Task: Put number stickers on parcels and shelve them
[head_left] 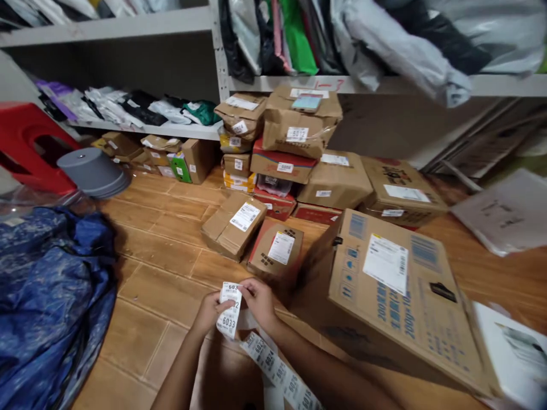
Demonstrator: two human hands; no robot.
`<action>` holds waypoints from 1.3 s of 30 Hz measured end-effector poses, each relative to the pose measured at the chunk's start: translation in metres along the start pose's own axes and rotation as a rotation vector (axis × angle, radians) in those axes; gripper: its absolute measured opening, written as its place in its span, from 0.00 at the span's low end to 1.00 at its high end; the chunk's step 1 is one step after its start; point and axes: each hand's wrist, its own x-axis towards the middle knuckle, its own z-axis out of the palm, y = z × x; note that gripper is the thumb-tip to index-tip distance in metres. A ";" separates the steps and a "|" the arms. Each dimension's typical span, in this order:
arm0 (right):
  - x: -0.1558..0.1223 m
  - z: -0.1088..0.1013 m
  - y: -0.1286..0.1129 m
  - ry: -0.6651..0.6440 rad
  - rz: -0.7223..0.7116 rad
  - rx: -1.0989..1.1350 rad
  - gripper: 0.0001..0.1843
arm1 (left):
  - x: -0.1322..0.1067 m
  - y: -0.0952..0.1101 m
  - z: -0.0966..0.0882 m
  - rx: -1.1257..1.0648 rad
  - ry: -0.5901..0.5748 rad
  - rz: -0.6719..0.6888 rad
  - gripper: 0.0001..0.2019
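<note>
A strip of white number labels [229, 322] is held up between my two hands, with "6033" readable near its lower end. My left hand [209, 313] pinches the strip's left edge, thumb across the front. At the upper right edge, the fingers of my right hand [258, 302] grip the strip too. A longer run of labels [280, 370] trails below toward the lower right, printed with numbers such as 6024 and 6025. Just beyond my hands, a brown carton with a shipping label [265, 233] and another flat carton [228, 222] lie on the floor.
A large carton [342, 336] stands close on the right. Stacked boxes [299, 128] rise beneath the shelf [350, 84], which bears bagged parcels. At left are a blue cloth bundle [51, 302], a grey upturned tub [92, 168] and a red stool [34, 148]. The floor [141, 296] is wood-look.
</note>
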 end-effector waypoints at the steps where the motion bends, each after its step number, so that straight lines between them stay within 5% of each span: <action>1: 0.005 0.013 0.011 0.046 0.022 0.017 0.16 | 0.003 -0.010 -0.016 0.042 -0.051 -0.031 0.23; 5: 0.037 0.067 0.051 0.233 0.136 0.124 0.22 | 0.000 -0.048 -0.069 0.187 -0.170 -0.141 0.22; 8: 0.072 0.102 0.072 0.342 0.267 0.229 0.23 | -0.006 -0.067 -0.085 0.225 -0.160 -0.153 0.24; 15: 0.109 0.140 0.078 0.428 0.502 0.387 0.14 | 0.000 -0.067 -0.070 0.262 -0.201 -0.112 0.25; 19: 0.109 0.142 0.058 0.349 0.433 0.409 0.10 | 0.007 -0.068 -0.063 0.265 -0.237 -0.124 0.24; 24: 0.080 0.097 0.045 0.276 0.313 0.378 0.21 | 0.016 -0.063 -0.065 0.409 -0.242 0.113 0.20; 27: 0.042 0.049 0.043 -0.053 0.280 0.364 0.28 | 0.020 -0.047 -0.056 0.409 -0.231 0.320 0.18; 28: 0.030 0.034 0.044 -0.241 0.246 0.319 0.27 | 0.021 -0.041 -0.049 0.394 -0.229 0.352 0.18; 30: 0.011 0.007 0.044 -0.365 0.168 0.217 0.21 | 0.023 -0.030 -0.029 0.339 -0.258 0.344 0.19; 33: 0.001 -0.020 0.045 -0.169 0.118 0.155 0.16 | 0.027 -0.019 0.008 0.176 -0.282 0.246 0.17; 39: 0.010 -0.055 0.048 0.086 0.127 0.171 0.17 | 0.029 -0.006 0.068 -0.217 -0.012 -0.042 0.19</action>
